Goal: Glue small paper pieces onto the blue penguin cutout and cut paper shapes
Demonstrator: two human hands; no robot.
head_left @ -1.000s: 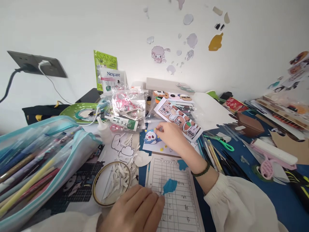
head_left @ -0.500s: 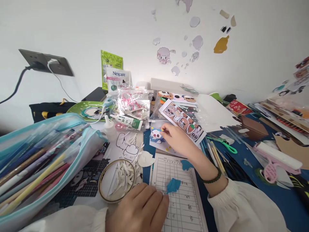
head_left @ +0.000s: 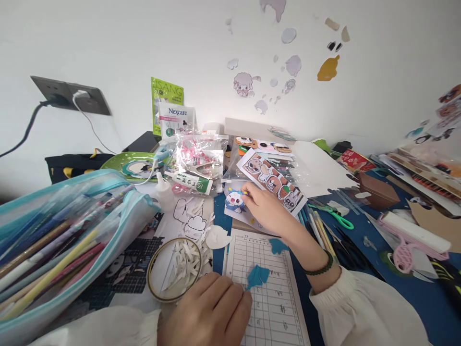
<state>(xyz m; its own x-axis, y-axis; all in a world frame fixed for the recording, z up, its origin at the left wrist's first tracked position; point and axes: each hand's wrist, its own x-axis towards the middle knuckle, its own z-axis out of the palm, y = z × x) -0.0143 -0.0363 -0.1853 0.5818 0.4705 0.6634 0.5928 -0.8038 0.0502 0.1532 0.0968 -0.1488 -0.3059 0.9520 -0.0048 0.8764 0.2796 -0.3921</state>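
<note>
My right hand (head_left: 260,204) reaches to the middle of the desk, thumb and forefinger pinched on the edge of a blue-and-white cartoon paper cutout (head_left: 235,200). A sheet of pale paper (head_left: 248,221) lies beneath the cutout. My left hand (head_left: 211,312) rests closed at the front, its fingers curled under; whatever they grip is hidden. Close by its knuckles is a blue cut-out piece (head_left: 257,277), lying on a printed table form (head_left: 266,307) with handwriting. Another blue piece (head_left: 278,246) lies higher on the same form, partly beside my right forearm.
A round gold-rimmed dish (head_left: 174,241) of paper scraps and a clear pencil case (head_left: 72,230) full of pens stand left. Green-handled scissors (head_left: 336,216) and a pink-handled roller (head_left: 414,240) lie right. Plastic bags (head_left: 201,149) and a character strip (head_left: 272,182) are behind.
The cartoon cutout in my right hand has shifted slightly up and to the right and turned a little over the pale sheet. My left hand has stayed in place.
</note>
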